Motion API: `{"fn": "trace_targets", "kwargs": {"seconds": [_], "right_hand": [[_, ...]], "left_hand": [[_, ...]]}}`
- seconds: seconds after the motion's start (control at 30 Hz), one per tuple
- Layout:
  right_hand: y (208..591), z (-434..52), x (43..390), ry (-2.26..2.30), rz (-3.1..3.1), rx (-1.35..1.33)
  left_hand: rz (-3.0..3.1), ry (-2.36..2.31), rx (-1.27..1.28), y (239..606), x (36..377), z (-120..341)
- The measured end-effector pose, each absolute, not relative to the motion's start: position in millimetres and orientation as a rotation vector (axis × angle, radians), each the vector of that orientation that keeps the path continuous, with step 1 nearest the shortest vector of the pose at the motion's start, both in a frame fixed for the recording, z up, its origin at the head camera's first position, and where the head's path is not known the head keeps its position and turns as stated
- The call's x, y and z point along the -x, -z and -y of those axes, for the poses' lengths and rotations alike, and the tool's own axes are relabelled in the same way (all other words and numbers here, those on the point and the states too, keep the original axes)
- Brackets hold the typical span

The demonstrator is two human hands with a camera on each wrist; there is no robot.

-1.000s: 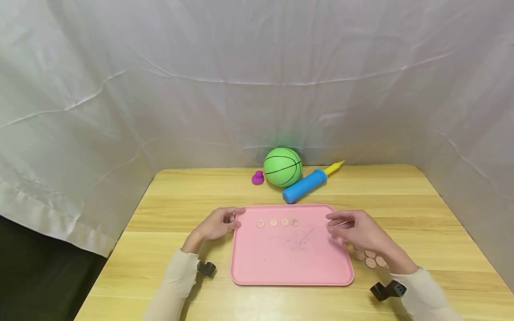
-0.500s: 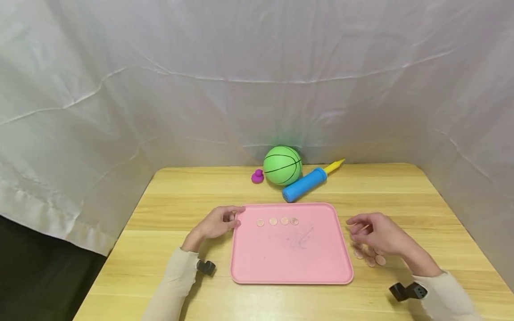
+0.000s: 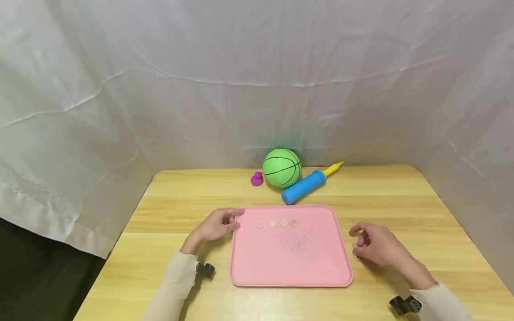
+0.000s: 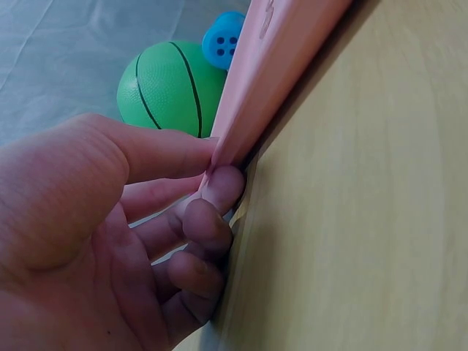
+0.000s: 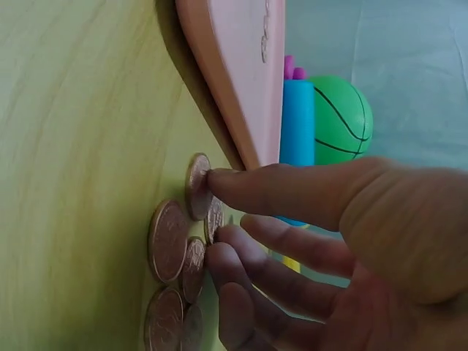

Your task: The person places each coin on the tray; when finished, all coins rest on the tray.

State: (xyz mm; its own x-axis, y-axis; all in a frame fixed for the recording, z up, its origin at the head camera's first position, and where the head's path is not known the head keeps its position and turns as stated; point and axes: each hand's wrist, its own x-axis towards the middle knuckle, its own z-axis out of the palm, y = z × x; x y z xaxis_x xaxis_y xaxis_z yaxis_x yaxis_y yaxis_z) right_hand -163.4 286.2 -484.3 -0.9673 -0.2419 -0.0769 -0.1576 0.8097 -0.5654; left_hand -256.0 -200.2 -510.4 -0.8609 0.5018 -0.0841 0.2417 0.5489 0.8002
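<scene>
A pink tray (image 3: 289, 269) lies flat on the wooden table. Several copper-coloured coins (image 3: 283, 222) form a row near its far side. My left hand (image 3: 217, 224) pinches the tray's far left edge between thumb and fingers. Right of the tray, my right hand (image 3: 379, 246) is low over a loose cluster of coins (image 5: 167, 241) on the table. Its thumb tip touches one coin (image 5: 196, 194), while the other fingers, loosely bent, are close beside the neighbouring coins. In the head view this hand hides most of the cluster.
Behind the tray are a green ball (image 3: 282, 168) with black lines, a blue hand pump (image 3: 304, 187) with a yellow nozzle and a small purple knobbed piece (image 3: 257, 179). Grey cloth (image 3: 281, 89) hangs along the back and sides of the table (image 3: 180, 196).
My right hand has moved right from over the tray's right edge, then down to the coins beside it. The left hand has kept its hold on the tray.
</scene>
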Motion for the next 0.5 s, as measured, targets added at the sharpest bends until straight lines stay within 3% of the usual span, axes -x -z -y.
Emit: {"fn": "trace_targets", "kwargs": {"seconds": [0.5], "right_hand": [[482.8,-286.8,174.2,0.898,-2.784,0.264]], "left_hand": [[-2.484,-1.213,-0.602,510.4,256.2,199.7]]}}
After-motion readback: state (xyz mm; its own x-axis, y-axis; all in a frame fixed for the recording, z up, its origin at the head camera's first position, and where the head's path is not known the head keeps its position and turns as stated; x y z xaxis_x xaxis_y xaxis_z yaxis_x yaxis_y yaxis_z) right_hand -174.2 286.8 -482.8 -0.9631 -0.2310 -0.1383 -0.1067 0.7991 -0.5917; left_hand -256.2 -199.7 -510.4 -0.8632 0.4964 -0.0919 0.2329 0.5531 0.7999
